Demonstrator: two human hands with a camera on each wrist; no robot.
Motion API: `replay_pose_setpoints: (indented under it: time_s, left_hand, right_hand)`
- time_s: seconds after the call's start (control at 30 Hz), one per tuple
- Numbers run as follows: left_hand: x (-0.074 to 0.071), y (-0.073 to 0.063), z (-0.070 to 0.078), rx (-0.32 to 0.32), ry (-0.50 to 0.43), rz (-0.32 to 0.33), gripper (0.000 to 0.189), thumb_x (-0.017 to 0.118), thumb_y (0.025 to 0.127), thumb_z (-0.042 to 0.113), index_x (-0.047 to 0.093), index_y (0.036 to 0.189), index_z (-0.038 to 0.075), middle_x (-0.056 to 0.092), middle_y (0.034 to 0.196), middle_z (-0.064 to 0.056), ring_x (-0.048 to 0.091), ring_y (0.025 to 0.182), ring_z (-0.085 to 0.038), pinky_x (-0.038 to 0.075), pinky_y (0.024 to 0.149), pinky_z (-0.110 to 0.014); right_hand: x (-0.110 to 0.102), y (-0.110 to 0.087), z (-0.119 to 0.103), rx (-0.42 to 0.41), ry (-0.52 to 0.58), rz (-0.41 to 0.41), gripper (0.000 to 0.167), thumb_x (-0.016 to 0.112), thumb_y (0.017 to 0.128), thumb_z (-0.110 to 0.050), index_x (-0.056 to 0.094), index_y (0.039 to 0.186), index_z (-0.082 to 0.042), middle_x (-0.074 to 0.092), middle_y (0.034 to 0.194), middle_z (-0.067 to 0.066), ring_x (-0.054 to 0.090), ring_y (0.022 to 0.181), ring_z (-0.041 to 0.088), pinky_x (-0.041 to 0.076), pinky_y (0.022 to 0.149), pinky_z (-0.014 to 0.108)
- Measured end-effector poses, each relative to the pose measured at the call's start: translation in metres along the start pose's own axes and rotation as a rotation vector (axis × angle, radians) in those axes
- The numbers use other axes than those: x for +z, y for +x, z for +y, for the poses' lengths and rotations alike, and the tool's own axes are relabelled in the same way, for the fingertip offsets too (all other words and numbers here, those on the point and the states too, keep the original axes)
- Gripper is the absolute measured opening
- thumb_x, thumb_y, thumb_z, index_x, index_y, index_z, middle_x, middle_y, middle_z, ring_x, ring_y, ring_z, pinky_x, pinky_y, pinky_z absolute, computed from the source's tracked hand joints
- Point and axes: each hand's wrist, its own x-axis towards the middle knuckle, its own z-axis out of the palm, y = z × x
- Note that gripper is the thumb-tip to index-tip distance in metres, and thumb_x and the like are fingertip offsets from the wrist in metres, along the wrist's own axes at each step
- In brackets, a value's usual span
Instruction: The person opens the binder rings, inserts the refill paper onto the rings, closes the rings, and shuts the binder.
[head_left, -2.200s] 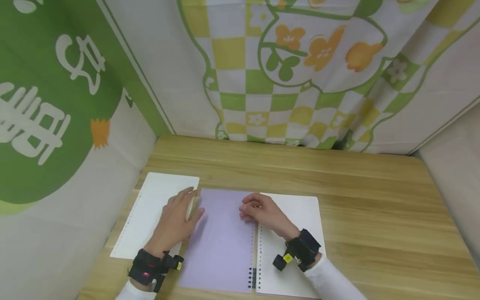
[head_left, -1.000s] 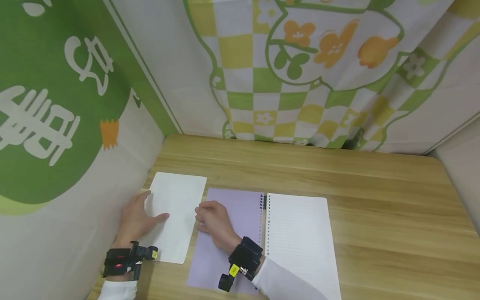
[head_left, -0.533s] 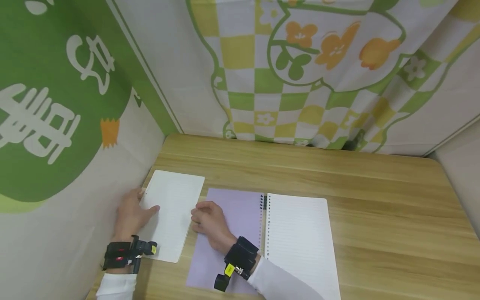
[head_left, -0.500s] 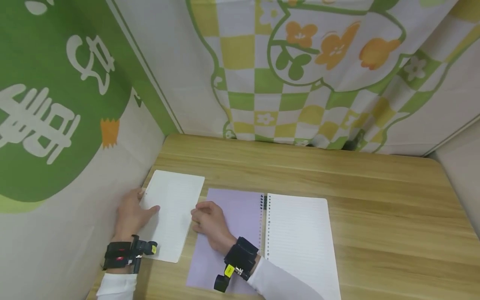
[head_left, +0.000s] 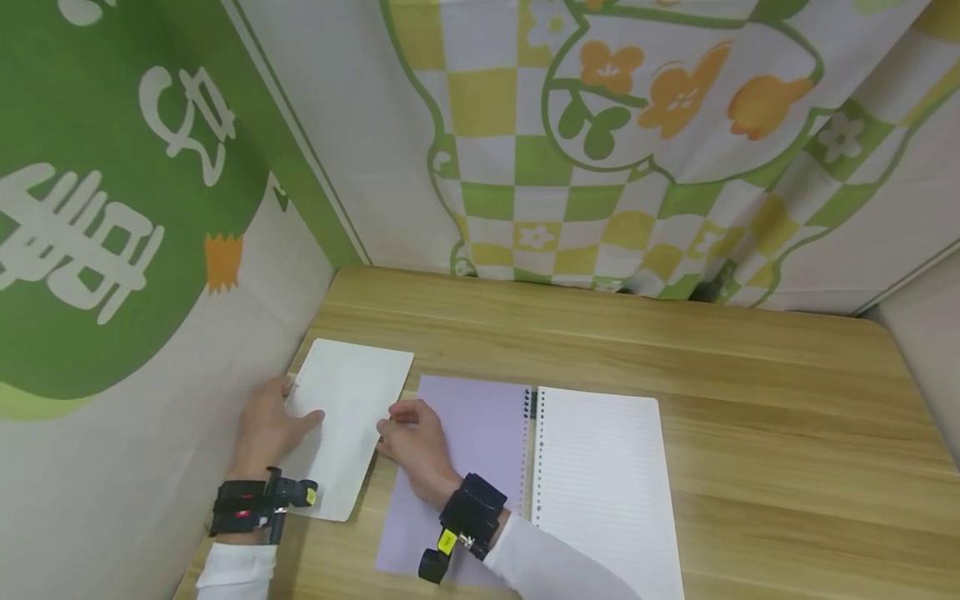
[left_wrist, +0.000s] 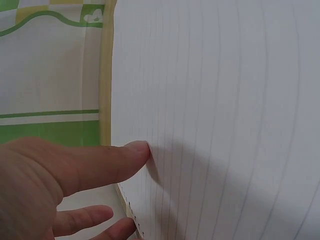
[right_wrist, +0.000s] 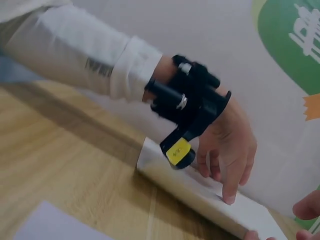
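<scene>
White lined loose-leaf paper (head_left: 352,400), punched along its left edge, lies at the left of the table. My left hand (head_left: 266,425) is at that left edge, thumb on top of the paper and fingers beside the holes. In the left wrist view the thumb (left_wrist: 107,162) is straight and touches the lined face. My right hand (head_left: 422,450) pinches the paper's right edge, which is raised a little with a shadow under it. Beneath the right wrist is the purple cover (head_left: 468,417) of an open ring binder, with lined pages (head_left: 600,467) on its right side.
A wooden table (head_left: 750,417) carries everything. A fabric wall (head_left: 225,350) rises right beside my left hand, and a checked curtain (head_left: 555,200) hangs along the back edge. Black camera straps (head_left: 472,512) sit on both wrists.
Both hands have moved left from around the purple cover to opposite edges of the loose paper. The right hand has taken its right edge, which has risen slightly.
</scene>
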Motion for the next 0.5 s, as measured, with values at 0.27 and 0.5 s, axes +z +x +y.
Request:
replay_pose_setpoints:
  time_s: [0.27, 0.5]
  left_hand:
    - [0.001, -0.005, -0.001, 0.0, -0.01, 0.005, 0.085, 0.086, 0.087, 0.017, 0.04, 0.151, -0.014, 0.046, 0.145, -0.038, 0.046, 0.13, -0.055, 0.043, 0.108, -0.071]
    - [0.001, -0.005, -0.003, 0.015, -0.012, 0.006, 0.084, 0.083, 0.09, 0.021, 0.039, 0.153, -0.014, 0.045, 0.147, -0.039, 0.045, 0.134, -0.056, 0.041, 0.111, -0.072]
  right_hand:
    - [0.005, 0.018, 0.006, -0.128, -0.23, 0.016, 0.033, 0.082, 0.091, -0.006, 0.058, 0.113, -0.002, 0.064, 0.095, 0.006, 0.073, 0.068, 0.016, 0.061, 0.064, 0.027]
    - [0.001, 0.027, 0.003, -0.164, -0.413, 0.018, 0.02, 0.082, 0.091, -0.005, 0.064, 0.099, -0.004, 0.072, 0.066, 0.0, 0.07, 0.05, 0.01, 0.049, 0.051, 0.018]
